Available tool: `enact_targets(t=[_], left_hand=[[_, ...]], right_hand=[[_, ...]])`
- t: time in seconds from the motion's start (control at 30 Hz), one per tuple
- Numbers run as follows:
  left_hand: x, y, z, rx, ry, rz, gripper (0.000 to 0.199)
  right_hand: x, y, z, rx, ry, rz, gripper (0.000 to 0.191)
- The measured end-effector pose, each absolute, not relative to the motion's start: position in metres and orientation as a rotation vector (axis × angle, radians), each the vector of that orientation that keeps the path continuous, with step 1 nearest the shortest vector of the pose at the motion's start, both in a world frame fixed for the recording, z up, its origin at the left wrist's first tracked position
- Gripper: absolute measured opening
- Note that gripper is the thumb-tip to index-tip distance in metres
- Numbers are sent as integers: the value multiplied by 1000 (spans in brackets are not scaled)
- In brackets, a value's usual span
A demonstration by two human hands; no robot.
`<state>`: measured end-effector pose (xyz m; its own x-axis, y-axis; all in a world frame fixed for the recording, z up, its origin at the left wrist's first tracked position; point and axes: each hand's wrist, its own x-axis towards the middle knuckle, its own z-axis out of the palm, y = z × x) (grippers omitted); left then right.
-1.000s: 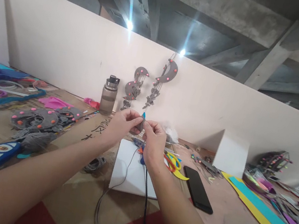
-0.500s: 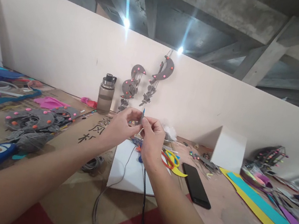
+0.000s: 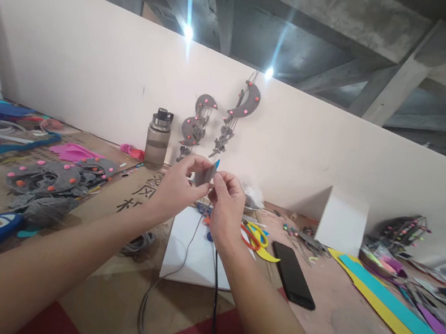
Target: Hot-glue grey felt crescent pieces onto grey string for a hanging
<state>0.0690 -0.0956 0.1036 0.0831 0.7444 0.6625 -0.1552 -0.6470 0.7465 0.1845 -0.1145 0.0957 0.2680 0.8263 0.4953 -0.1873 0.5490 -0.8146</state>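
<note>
Our L hand (image 3: 176, 187) pinches a sm. grey piece (image 3: 204, 176) b/w thumb & fingers; our R hand (image 3: 228, 205) has bent fingers at its R edge, but we can't tell if they grip. Held up beyond the far edge of the white board (image 3: 186, 250), as we see it, the piece points its blue tip (image 3: 217, 164) up; long axis unclear, part hidden. Beyond the board, to L: bottle (image 3: 156, 146), part-full w/ liquid. Well R of the board: bowl (image 3: 381, 267) w/ pink bits & clear plastic.
</note>
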Motion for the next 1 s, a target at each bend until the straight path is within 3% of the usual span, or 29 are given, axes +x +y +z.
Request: enact_targets(t=[1.0], left_hand=[[78, -100, 99, 1520, 508, 1575, 24]], right_hand=[[184, -115, 95, -753, -1090, 712, 20]])
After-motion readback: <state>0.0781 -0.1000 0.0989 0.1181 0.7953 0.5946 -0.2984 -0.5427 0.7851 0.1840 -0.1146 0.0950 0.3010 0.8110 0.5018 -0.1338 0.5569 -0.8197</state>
